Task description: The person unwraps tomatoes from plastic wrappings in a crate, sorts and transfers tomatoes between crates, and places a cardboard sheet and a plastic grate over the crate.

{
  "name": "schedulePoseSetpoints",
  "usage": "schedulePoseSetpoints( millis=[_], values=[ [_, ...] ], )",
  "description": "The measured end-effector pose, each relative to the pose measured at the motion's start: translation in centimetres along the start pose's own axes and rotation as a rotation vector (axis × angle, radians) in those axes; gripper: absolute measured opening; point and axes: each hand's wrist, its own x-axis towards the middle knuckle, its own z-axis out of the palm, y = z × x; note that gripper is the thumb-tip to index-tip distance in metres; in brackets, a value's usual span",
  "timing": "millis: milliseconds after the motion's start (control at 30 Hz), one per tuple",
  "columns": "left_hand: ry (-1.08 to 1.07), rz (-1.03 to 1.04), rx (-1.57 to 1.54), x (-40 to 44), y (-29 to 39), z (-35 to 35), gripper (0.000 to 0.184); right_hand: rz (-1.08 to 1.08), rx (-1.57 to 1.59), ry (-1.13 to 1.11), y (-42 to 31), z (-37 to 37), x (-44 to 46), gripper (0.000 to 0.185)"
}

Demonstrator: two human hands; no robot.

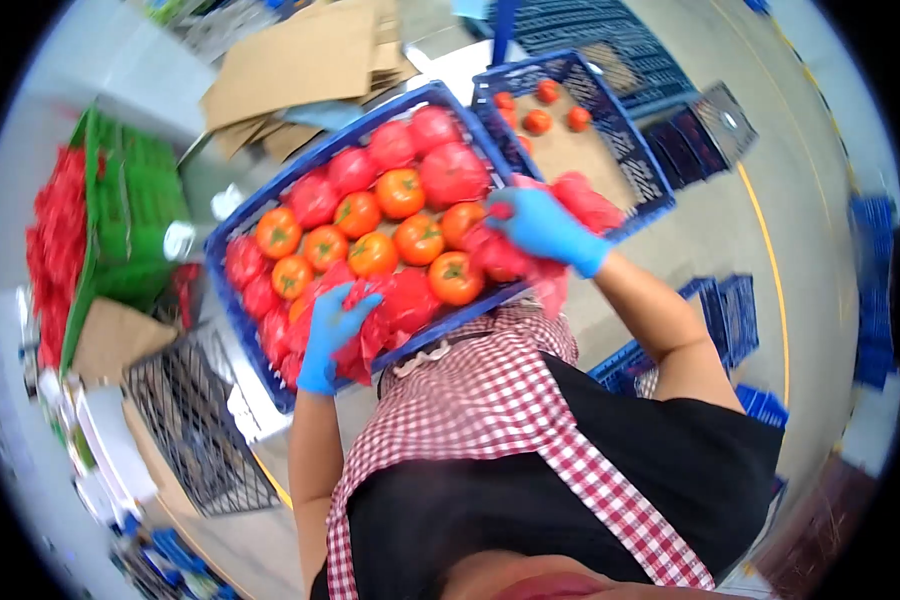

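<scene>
Floor [705, 225] behind; tomato crate [242, 335] near waist, likely for reach; right hand [545, 228] grasping bunched red wrap [548, 290]; left hand [332, 335] touching wrapping [405, 305], grip unclear.

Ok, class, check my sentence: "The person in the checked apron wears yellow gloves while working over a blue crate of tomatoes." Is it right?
Not quite: the gloves on the left hand and right hand are blue, not yellow, as the head view shows. The checked apron, blue crate and tomatoes are right.
</scene>
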Motion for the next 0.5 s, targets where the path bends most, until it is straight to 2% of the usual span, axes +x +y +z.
schedulePoseSetpoints(
  millis=[33,67,100,133,167,200,233,267,300,333,400,467,500],
  values=[
    [0.034,-0.031,-0.166,-0.3,-0.2,-0.6,0.021,0.011,0.318,0.001,2.4,0.3,1.0,0.017],
    [0.063,-0.045,-0.331,-0.4,-0.3,-1.0,0.021,0.119,0.39,-0.042,1.6,-1.9,1.5,0.018],
    [0.086,-0.049,-0.494,-0.2,-0.2,-1.5,0.02,0.164,0.455,0.073,3.7,-1.6,2.6,0.018],
    [0.11,0.0,-0.716,0.2,0.9,-2.5,0.02,0.065,0.506,0.209,3.2,-2.3,3.7,0.019],
    [0.199,0.041,-0.635,0.6,2.4,-3.8,0.022,0.013,0.363,0.332,2.3,-2.7,4.6,0.022],
    [0.286,0.202,-0.435,1.7,3.6,-4.3,0.025,-0.035,0.218,0.454,0.4,-3.1,5.3,0.025],
    [0.373,0.334,-0.312,3.1,4.4,-4.3,0.034,0.011,0.04,0.37,-1.9,-3.3,6.1,0.03],
    [0.433,0.341,0.04,4.2,5.7,-4.5,0.04,0.056,-0.139,0.289,-3.8,-3.2,6.9,0.035],
    [0.486,0.34,0.396,5.3,6.8,-4.6,0.046,-0.102,-0.295,0.246,-2.7,-1.6,8.8,0.045],
    [0.45,0.328,0.516,6.8,7.4,-4.3,0.049,-0.164,-0.506,0.125,-2.7,-0.3,10.2,0.044],
    [0.381,0.308,0.76,10.4,8.3,-3.5,0.056,-0.172,-0.563,-0.064,-1.3,2.6,11.7,0.043],
    [0.3,0.357,0.828,13.3,8.9,-2.6,0.059,-0.197,-0.517,-0.016,1.1,5.0,13.1,0.046],
    [0.281,0.398,0.823,15.0,8.8,-1.8,0.058,-0.262,-0.525,0.029,0.5,5.0,12.5,0.041]
  ],
)
